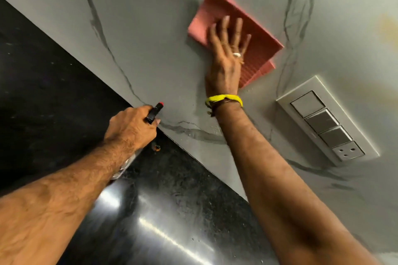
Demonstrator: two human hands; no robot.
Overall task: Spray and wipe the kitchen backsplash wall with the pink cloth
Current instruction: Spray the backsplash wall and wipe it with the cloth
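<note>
The folded pink cloth (254, 34) lies flat against the grey marble-patterned backsplash wall (150, 28). My right hand (226, 54) presses on it with straight, spread fingers; a ring and a yellow wristband show on that arm. Lower left, my left hand (131, 127) grips the spray bottle (154, 111) by its black trigger head with a red nozzle tip, close to where wall meets counter. The clear bottle body is mostly hidden under my left wrist. Small wet droplets sit on the wall below the cloth.
A black stone countertop (53, 92) runs along the wall's lower edge, with glare streaks. A grey switch and socket panel (327, 122) is mounted on the wall right of my right forearm. A small round object (156, 148) lies on the counter near the wall.
</note>
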